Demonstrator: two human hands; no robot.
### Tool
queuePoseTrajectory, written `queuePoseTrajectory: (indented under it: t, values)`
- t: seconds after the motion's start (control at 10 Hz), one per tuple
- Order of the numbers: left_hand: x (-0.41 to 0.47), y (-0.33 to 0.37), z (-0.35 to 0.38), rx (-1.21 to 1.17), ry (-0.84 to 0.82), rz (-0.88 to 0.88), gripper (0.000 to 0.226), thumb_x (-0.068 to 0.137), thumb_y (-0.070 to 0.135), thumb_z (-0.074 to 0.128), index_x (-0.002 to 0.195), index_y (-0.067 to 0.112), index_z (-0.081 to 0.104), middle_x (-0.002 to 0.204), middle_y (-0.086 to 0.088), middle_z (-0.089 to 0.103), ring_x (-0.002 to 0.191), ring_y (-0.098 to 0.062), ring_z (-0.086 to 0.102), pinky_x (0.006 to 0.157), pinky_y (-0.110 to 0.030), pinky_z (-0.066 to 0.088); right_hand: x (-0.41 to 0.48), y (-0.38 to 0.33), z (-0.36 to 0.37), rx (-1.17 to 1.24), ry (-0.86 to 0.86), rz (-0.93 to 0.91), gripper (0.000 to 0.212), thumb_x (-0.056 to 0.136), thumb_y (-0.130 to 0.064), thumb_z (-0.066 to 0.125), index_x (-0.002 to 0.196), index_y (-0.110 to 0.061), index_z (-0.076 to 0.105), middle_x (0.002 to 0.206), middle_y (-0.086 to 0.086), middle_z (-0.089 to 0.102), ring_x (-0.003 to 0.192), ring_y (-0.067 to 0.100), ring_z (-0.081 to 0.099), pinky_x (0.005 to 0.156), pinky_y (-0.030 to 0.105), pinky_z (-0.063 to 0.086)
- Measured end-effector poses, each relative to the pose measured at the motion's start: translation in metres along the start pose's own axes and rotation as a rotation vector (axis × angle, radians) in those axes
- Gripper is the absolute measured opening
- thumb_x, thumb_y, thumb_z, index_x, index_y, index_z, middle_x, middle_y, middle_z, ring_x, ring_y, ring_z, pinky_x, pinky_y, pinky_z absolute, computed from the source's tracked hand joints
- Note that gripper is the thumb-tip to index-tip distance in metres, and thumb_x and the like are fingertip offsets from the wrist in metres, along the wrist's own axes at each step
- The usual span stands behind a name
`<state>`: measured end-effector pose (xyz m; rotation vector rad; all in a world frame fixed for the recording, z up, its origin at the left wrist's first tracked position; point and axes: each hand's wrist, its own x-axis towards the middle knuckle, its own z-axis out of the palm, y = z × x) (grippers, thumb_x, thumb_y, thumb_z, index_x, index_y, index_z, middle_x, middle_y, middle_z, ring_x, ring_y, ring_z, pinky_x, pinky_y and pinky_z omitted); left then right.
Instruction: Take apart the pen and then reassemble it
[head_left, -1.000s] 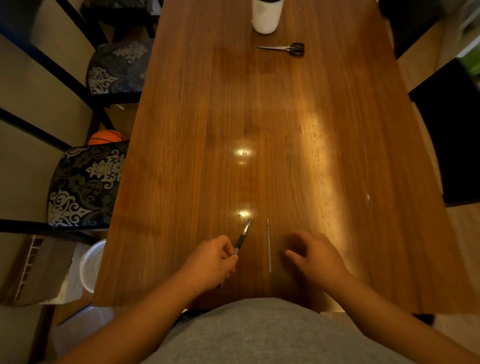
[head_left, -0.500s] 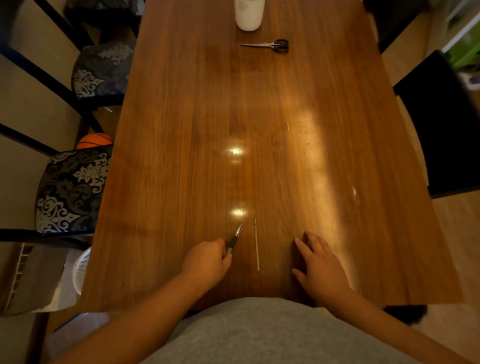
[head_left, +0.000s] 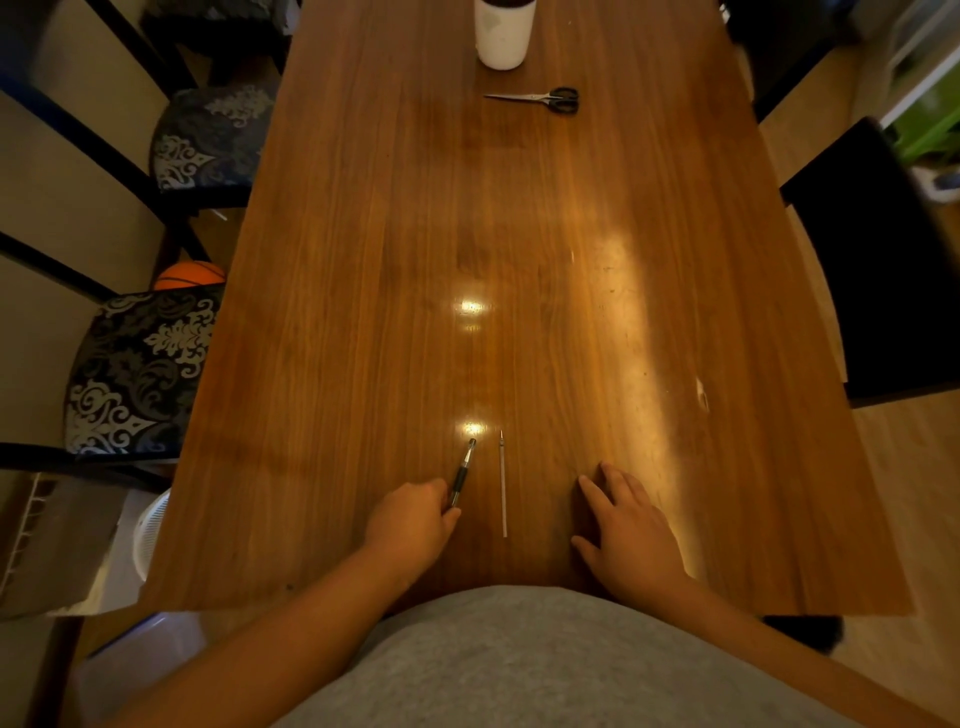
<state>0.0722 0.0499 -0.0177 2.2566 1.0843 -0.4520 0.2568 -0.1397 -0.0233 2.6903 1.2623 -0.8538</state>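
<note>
My left hand (head_left: 410, 525) is curling its fingers (head_left: 448, 512) around the near end of the pen barrel (head_left: 461, 474), which is lying on the bench (head_left: 363, 364). Just beside it to the right, the thin refill (head_left: 503, 486) is lying apart, nothing covering it. My right hand (head_left: 626, 530) is resting flat, fingers spread, touching neither part. Scissors (head_left: 540, 97) and a white cup (head_left: 504, 34) are sitting well apart at the far end.

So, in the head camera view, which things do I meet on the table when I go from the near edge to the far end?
Right hand and left hand → pen refill → pen barrel, held by the left hand → scissors → white cup.
</note>
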Motion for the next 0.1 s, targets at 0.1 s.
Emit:
queuePoseTrajectory:
  t: [0.1]
  values:
    - [-0.0053,-0.0092,0.0042,-0.053,-0.013,-0.023,0.024,0.092,0.044,0.055,0.082,0.022,0.057,0.068,0.004,0.062,0.061,-0.013,0.06,0.053,-0.032,0.049,0.0009,-0.0021,-0.0045,-0.024,-0.013,0.002,0.081,0.083,-0.052,0.06,0.151,-0.029,0.021,0.162,0.004,0.013,0.148,0.026,0.012,0.115,0.043,0.031]
